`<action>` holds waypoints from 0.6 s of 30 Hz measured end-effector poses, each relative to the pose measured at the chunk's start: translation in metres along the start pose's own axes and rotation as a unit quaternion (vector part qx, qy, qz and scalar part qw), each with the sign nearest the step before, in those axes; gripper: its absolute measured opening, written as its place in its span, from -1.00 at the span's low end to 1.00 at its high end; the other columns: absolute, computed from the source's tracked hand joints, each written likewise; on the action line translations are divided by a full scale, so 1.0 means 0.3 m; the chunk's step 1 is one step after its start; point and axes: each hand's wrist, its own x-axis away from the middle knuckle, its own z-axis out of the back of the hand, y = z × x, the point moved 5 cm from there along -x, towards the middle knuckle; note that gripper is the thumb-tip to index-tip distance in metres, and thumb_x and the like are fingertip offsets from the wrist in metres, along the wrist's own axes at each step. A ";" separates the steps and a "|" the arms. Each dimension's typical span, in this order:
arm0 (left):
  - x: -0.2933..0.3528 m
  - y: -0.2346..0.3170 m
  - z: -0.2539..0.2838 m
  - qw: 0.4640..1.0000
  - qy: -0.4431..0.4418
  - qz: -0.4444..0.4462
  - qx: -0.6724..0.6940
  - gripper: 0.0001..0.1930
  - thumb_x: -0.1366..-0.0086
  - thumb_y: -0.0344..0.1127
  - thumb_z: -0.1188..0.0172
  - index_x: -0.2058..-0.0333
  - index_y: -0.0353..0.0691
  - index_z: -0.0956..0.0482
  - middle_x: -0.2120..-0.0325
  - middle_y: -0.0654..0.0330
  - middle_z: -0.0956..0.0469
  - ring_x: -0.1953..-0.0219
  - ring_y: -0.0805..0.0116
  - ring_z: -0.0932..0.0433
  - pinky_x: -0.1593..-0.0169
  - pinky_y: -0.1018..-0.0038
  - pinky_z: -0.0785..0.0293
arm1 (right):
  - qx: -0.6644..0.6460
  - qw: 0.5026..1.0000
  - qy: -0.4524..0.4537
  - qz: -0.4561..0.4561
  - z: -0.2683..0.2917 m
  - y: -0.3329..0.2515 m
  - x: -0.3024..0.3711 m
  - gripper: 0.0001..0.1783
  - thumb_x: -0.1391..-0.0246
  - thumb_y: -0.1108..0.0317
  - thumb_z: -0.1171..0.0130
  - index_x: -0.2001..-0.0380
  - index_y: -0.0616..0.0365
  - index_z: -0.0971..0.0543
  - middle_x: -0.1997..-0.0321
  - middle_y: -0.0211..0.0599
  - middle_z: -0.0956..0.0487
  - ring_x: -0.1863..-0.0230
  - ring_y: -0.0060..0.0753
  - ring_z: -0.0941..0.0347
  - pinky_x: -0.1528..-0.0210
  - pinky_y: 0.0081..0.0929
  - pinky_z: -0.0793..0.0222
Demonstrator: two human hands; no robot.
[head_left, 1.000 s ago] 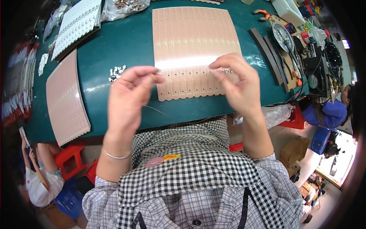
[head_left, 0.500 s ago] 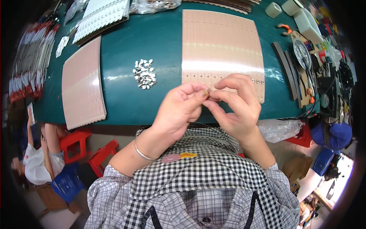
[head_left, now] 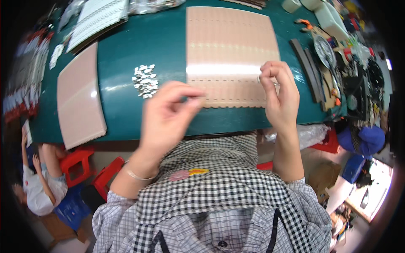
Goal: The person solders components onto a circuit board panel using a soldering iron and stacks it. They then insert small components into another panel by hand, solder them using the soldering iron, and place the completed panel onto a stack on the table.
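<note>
A brownish-pink slotted panel lies on the green table in front of me. My right hand is over its near right part, thumb and fingers pinched at a small shiny metal piece beside a row of slots. The hand covers the slots further right. My left hand hovers around the panel's near left corner, blurred by motion. Its thumb and forefinger tips come close together; I cannot make out whether anything is between them. A pile of small silvery metal pieces lies left of the panel, just beyond this hand.
Another pink panel lies at the left, with white slotted panels behind it. Dark strips and a round metal dish are at the right. Red stools stand below the table, where a person in white sits.
My hands were together over the panel's near edge and have parted. The left moved left toward the metal pieces; the right moved up onto the slot row. The whole view has shifted slightly.
</note>
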 end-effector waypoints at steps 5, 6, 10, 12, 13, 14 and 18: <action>-0.030 -0.034 0.211 0.910 0.085 -0.047 -0.404 -0.77 -0.03 -0.56 -0.36 0.28 -0.26 -0.66 0.33 0.29 -0.51 0.56 0.58 -0.25 0.48 0.60 -0.22 | 0.124 0.991 -0.041 -0.007 0.009 0.134 0.019 -0.87 0.09 0.60 -0.17 0.43 0.22 -0.47 0.27 -0.20 -0.50 0.14 -0.07 -0.40 0.06 -0.27 -0.34; -0.030 -0.053 0.225 0.908 0.081 -0.029 -0.410 -0.78 -0.02 -0.56 -0.36 0.29 -0.27 -0.66 0.34 0.28 -0.52 0.56 0.56 -0.26 0.47 0.59 -0.23 | 0.136 0.990 -0.042 0.002 0.000 0.140 0.025 -0.87 0.10 0.60 -0.18 0.44 0.21 -0.47 0.27 -0.21 -0.50 0.14 -0.07 -0.39 0.06 -0.27 -0.33; -0.035 -0.072 0.226 0.907 0.096 0.006 -0.410 -0.82 -0.01 -0.52 -0.37 0.35 -0.28 -0.64 0.40 0.22 -0.52 0.51 0.38 -0.45 0.39 0.49 -0.37 | 0.163 0.986 -0.031 0.021 -0.021 0.152 0.033 -0.87 0.13 0.58 -0.20 0.46 0.18 -0.49 0.28 -0.25 -0.49 0.12 -0.10 -0.39 0.06 -0.26 -0.31; -0.043 -0.075 0.228 0.904 0.097 0.003 -0.416 -0.83 -0.02 -0.52 -0.37 0.36 -0.29 -0.64 0.40 0.21 -0.52 0.52 0.38 -0.45 0.39 0.49 -0.38 | 0.173 0.984 -0.040 0.025 -0.027 0.156 0.032 -0.88 0.13 0.57 -0.21 0.47 0.17 -0.49 0.27 -0.27 -0.50 0.11 -0.12 -0.39 0.06 -0.26 -0.30; -0.048 -0.077 0.229 0.901 0.096 0.000 -0.423 -0.84 -0.02 -0.51 -0.37 0.37 -0.29 -0.64 0.41 0.21 -0.52 0.52 0.38 -0.45 0.40 0.49 -0.38 | 0.183 0.982 -0.049 0.029 -0.031 0.157 0.032 -0.88 0.13 0.56 -0.21 0.47 0.16 -0.49 0.27 -0.29 -0.50 0.10 -0.14 -0.39 0.06 -0.26 -0.29; -0.050 -0.082 0.228 0.901 0.098 0.001 -0.423 -0.84 -0.02 -0.51 -0.37 0.37 -0.29 -0.64 0.41 0.21 -0.52 0.52 0.38 -0.45 0.40 0.49 -0.38 | 0.182 0.982 -0.051 0.030 -0.030 0.157 0.031 -0.88 0.13 0.56 -0.21 0.47 0.16 -0.49 0.27 -0.29 -0.50 0.10 -0.14 -0.39 0.06 -0.26 -0.29; -0.051 -0.076 0.199 0.903 0.098 -0.054 -0.414 -0.86 -0.04 -0.50 -0.36 0.37 -0.30 -0.64 0.40 0.20 -0.52 0.52 0.36 -0.45 0.41 0.48 -0.39 | 0.191 0.979 -0.066 0.032 -0.028 0.154 0.025 -0.90 0.11 0.54 -0.20 0.47 0.15 -0.50 0.26 -0.32 -0.50 0.09 -0.17 -0.39 0.06 -0.26 -0.27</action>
